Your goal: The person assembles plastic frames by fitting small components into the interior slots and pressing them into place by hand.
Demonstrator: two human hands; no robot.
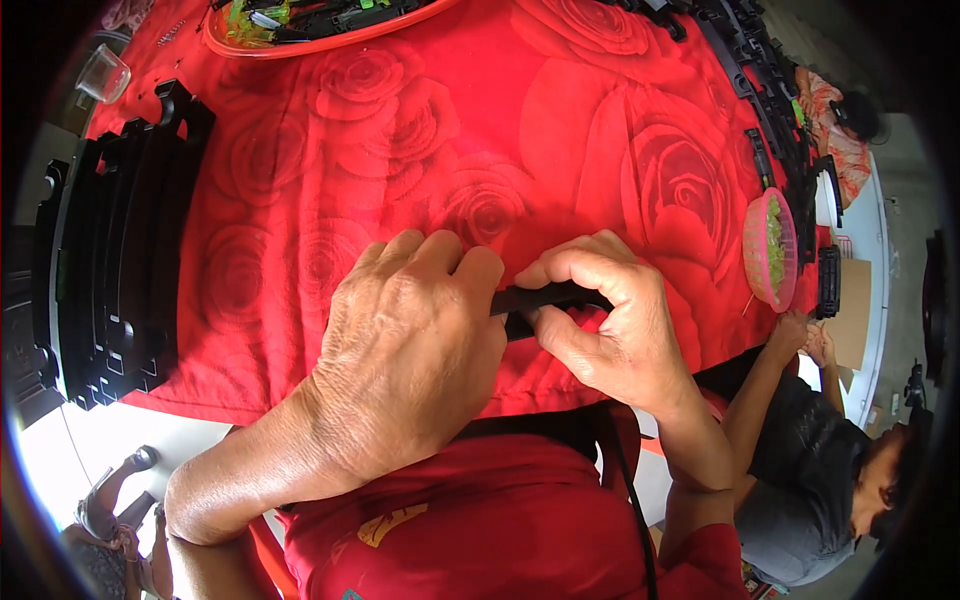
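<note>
The left hand (412, 325) and the right hand (607, 318) meet over the near part of the table (430, 130), slightly right of the middle. Between them is a slim black plastic part (527, 299), held above the red rose-print cloth. The left hand is turned back-up with its fingers curled over the part's left end; the fingertips are hidden behind the knuckles. The right hand pinches the part from the right, index finger along the far side and thumb on the near side, so its fingers are closed on it as well.

On the left side of the table, long black plastic housings (125, 260) stand side by side in a row. Beyond them, at the far left, is a small clear cup (104, 76). At the far edge is an orange-red tray (335, 46) with black and yellow-green pieces in it. More black plastic pieces (752, 80) are piled along the far right edge. Nearer, on the right, a pink basket (787, 240) contains small yellow-green pieces.

Just past this basket, a co-worker in a dark shirt (800, 450) has both hands near a dark ribbed block (829, 282), beside a piece of brown cardboard (854, 312).
</note>
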